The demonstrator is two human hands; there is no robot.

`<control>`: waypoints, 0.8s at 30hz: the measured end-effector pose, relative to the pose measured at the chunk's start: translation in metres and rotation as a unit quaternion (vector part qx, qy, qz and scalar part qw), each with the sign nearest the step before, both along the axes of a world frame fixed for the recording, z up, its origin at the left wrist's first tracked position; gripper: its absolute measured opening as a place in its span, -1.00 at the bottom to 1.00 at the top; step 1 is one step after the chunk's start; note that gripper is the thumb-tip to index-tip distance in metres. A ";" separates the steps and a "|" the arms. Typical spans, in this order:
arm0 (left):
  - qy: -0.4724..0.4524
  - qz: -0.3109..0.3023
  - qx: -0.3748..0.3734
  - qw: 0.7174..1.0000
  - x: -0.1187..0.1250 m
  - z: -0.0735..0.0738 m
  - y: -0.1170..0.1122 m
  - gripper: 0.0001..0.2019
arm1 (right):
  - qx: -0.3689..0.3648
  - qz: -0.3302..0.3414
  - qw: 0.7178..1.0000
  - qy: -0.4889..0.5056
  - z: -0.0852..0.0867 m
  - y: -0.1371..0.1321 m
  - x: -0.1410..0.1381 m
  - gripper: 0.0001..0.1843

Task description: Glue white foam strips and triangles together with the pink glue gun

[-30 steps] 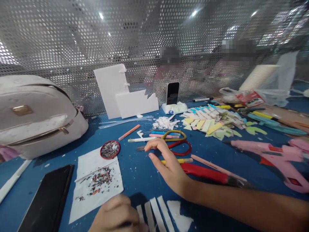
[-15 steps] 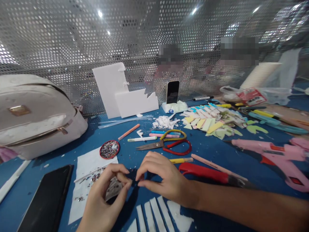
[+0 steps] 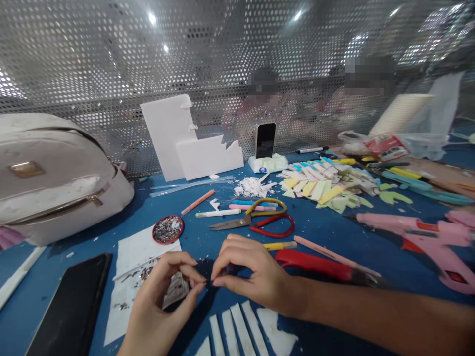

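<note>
My left hand (image 3: 163, 296) is low in the middle, its fingers pinched around a small clear packet (image 3: 177, 290) of glittery bits. My right hand (image 3: 252, 274) comes in from the right, its thumb and forefinger pinched at the packet's edge, so the two sets of fingertips meet. Under my left hand lies a white paper sheet (image 3: 129, 291) sprinkled with coloured glitter. A round red lid (image 3: 168, 229) full of glitter sits just beyond the sheet. White foam strips (image 3: 241, 329) lie below my right hand.
Scissors (image 3: 256, 221), coloured pens and a red-handled cutter (image 3: 315, 264) lie past my hands. A black phone (image 3: 70, 309) is at the lower left, a pale backpack (image 3: 55, 173) at the left, pink glue guns (image 3: 419, 237) at the right. White foam boards (image 3: 185, 143) lean on a perforated metal screen.
My right hand drew back from the scissors towards me. My left hand rose from the bottom edge with the packet, and both hands now pinch it together.
</note>
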State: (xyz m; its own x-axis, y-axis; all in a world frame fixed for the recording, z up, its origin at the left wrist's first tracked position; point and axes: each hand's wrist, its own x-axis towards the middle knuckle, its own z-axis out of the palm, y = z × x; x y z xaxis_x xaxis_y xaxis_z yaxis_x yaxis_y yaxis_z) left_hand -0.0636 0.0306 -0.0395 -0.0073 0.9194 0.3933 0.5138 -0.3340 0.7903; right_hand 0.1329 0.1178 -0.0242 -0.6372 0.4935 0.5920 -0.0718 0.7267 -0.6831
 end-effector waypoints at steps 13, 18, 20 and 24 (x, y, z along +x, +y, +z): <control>-0.064 0.009 -0.009 0.998 0.005 0.002 -0.003 -0.75 | 0.008 0.020 1.000 0.020 -0.011 0.002 -0.001 -0.65; -0.054 -0.017 0.002 0.998 -0.002 -0.001 -0.002 -0.69 | 0.005 0.008 1.000 0.029 -0.009 0.001 -0.002 -0.71; -0.060 -0.018 -0.003 0.998 -0.001 -0.001 -0.003 -0.69 | 0.005 0.006 0.999 0.032 -0.008 0.001 -0.003 -0.72; -0.078 0.003 -0.007 0.997 0.003 0.000 -0.003 -0.72 | 0.012 0.010 0.999 0.028 -0.010 0.001 -0.002 -0.72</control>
State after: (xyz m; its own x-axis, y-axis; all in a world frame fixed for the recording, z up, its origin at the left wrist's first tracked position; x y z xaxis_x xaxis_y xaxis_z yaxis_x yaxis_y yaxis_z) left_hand -0.0607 0.0278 -0.0398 -0.0733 0.9243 0.3744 0.3866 -0.3197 0.8651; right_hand 0.1305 0.1187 -0.0340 -0.6122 0.4657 0.6390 -0.1247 0.7412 -0.6596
